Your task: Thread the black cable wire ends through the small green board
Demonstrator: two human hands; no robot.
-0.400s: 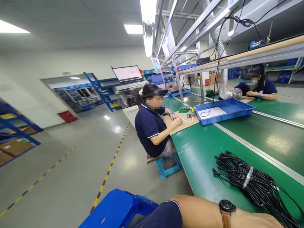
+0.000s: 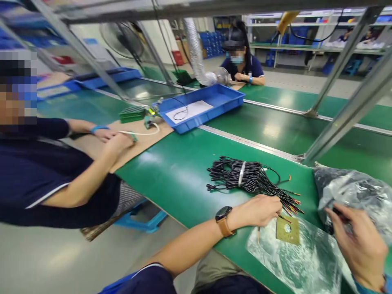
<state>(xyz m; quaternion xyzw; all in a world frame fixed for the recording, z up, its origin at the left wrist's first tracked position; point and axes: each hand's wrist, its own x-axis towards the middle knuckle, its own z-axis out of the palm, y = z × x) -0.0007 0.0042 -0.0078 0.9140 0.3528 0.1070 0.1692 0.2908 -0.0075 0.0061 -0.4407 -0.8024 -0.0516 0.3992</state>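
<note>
My left hand [image 2: 259, 210], with a watch on its wrist, is closed in a pinch just in front of a tied bundle of black cables [image 2: 245, 177]. A thin cable end with dark and reddish wires [image 2: 285, 219] sticks out of its fingers, and another bare tip hangs below. At the right, my right hand [image 2: 359, 241] has thumb and fingers curled at the side of a clear plastic bag [image 2: 358, 190] of dark items. Something black shows between those fingers, too hidden to name. A square tan plate with a round hole [image 2: 288, 230] lies on a flat clear plastic sheet [image 2: 309, 257] between my hands.
A blue tray [image 2: 222, 100] holding a paper sheet stands further back on the green table [image 2: 171, 163]. Metal posts [image 2: 337, 110] rise from the table. A co-worker [image 2: 76, 175] sits close at left, handling a white cable; another person [image 2: 245, 69] sits across.
My view has swung right and down. Both hands, the plastic bag and the tan plate now show. Earlier, only my left forearm and part of that hand showed, beside the cable bundle.
</note>
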